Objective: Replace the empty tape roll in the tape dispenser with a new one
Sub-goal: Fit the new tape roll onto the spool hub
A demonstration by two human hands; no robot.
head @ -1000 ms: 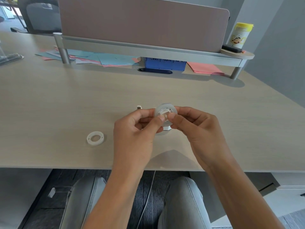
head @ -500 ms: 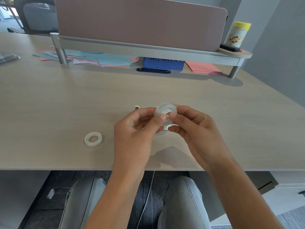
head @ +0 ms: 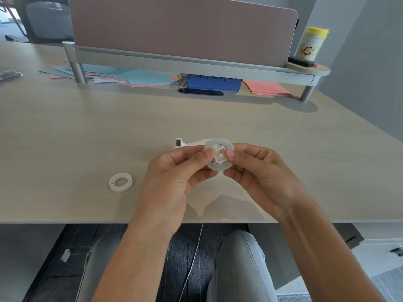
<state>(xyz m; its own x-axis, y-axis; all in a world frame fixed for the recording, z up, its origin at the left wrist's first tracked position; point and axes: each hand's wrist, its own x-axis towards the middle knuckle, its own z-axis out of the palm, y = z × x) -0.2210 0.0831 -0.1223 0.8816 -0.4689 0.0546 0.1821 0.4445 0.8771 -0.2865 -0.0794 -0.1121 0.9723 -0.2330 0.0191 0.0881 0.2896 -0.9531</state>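
Note:
A clear new tape roll (head: pixel 218 142) with a white hub piece in its centre is held up over the desk between both hands. My left hand (head: pixel 174 175) pinches its left edge with thumb and fingers. My right hand (head: pixel 259 177) pinches its right side, thumb against the hub. Behind the hands lies the white tape dispenser (head: pixel 185 143), mostly hidden, its cutter end poking out to the left. An empty white tape core (head: pixel 120 182) lies flat on the desk to the left of my hands.
The light wooden desk (head: pixel 283 149) ends just below my hands. At the back a monitor shelf (head: pixel 196 64) stands on legs, with coloured papers (head: pixel 135 78), a blue box (head: pixel 214 82) and pink sheets (head: pixel 266 88) beneath. A yellow-lidded canister (head: pixel 311 43) stands on its right end.
The roll has tilted so its centre faces me more, showing the white hub. Both hands stay in nearly the same place, and the dispenser's cutter end shows more.

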